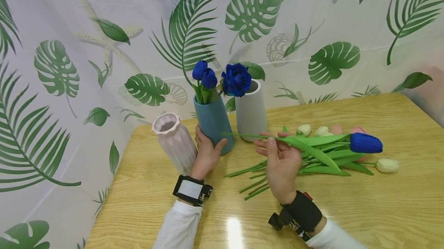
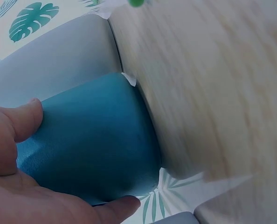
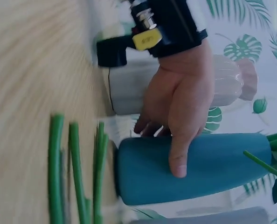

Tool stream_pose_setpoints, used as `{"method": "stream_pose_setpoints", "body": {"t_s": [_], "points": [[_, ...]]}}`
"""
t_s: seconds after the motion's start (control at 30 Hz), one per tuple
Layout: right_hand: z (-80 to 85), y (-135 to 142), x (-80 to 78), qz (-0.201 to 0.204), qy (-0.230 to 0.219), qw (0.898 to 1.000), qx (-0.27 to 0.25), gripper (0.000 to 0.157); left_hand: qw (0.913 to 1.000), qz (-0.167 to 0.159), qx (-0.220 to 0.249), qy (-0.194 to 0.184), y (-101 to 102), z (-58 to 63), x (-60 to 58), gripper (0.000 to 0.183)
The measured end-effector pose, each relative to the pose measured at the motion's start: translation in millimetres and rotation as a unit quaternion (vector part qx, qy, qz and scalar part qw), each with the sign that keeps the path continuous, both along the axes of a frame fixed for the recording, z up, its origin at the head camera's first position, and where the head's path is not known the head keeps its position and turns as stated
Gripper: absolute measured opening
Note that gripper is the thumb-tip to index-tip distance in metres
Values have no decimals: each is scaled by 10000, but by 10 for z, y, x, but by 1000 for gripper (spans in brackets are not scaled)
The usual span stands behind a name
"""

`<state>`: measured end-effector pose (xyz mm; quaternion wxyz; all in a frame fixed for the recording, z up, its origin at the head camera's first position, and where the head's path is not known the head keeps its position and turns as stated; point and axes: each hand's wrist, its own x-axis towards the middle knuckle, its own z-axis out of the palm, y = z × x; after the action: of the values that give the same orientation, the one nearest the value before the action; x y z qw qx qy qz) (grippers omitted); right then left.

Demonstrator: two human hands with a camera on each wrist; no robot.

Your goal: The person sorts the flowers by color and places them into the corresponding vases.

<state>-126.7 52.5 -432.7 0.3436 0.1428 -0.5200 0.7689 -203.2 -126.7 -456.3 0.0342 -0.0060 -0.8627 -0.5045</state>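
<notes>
Three flowers [image 1: 236,80] were in the blue vase [image 1: 211,120] the left hand [image 1: 207,151] gripped. The half-curled right hand [image 1: 283,162] pinched a tulip [image 1: 365,143]; more flowers [image 1: 387,165] lay outside.

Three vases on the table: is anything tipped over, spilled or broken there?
No, nothing stands out: the fluted pink vase, teal vase and white vase stand on their bases, with no visible spill or crack. The loose white tulips look intact.

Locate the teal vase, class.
In the head view, the teal vase is just left of centre, held by the left hand, between the pale pink vase and the white vase.
</notes>
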Motion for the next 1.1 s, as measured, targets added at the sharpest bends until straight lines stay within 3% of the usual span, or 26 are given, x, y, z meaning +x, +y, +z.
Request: {"method": "stream_pose_setpoints", "body": {"t_s": [0.1, 0.2, 0.33, 0.53, 0.6, 0.77, 0.83, 0.97, 1.1], "points": [[40, -40, -9, -169, 1063, 9937, 307, 18, 10000, -37, 22, 56, 1, -22, 4, 98], [103, -69, -47, -355, 2118, 9748, 607, 22, 10000, -47, 0, 67, 11, -41, 10, 98], [215, -74, -60, -509, 2834, 9511, 1117, 24, 9999, -62, -3, 92, 22, -45, 25, 98], [430, -143, -39, -849, 3260, 9289, 1538, 20, 9998, 2, 5, 178, 24, -38, 23, 97], [491, -198, -49, -1165, 3397, 9200, 1572, 21, 9998, 44, -23, 178, 22, -24, 17, 97], [532, -316, -236, -1874, 3760, 8941, 1554, 17, 9997, 51, -89, 230, 10, 1, -3, 97], [471, -330, -362, -1861, 3779, 8921, 1633, 16, 9996, 26, -106, 242, -1, 2, -7, 97], [342, -320, -552, -1702, 3362, 8996, 2208, 20, 9997, -5, -133, 214, -22, 2, -5, 97], [367, -340, -650, -1710, 3091, 8957, 2701, 23, 9996, -8, -75, 284, -34, -1, -11, 98]]}}
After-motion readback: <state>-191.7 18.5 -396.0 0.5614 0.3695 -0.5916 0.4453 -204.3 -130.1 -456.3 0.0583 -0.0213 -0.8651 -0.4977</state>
